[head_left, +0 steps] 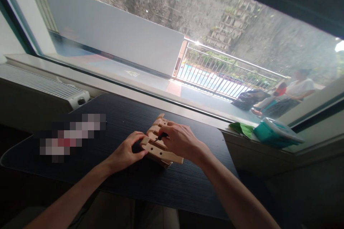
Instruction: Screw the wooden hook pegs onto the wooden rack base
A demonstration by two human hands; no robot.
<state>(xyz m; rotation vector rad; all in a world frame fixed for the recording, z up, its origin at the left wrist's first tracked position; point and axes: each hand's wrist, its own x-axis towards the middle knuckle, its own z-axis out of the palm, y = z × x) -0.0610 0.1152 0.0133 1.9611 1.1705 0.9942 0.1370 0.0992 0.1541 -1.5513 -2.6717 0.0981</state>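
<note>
A pale wooden slatted piece (168, 155) lies on the dark table in front of me, with dark round holes or screw heads along its near slat. My left hand (128, 154) grips its left end, thumb at the near side and fingers at the far side. In my right hand (179, 139) is a small black-handled screwdriver (162, 136), held in a pinch. Its thin shaft points left and down into the gap between the slats, and the tip is hard to make out. My right hand covers the right part of the wooden piece.
The dark table (120, 114) stands against a window sill. A blurred-out item (72, 137) is on its left part. A radiator (48, 87) is at left. On the right sill are a green cloth (242, 129) and a teal container (276, 134). Outside is a person (299, 87).
</note>
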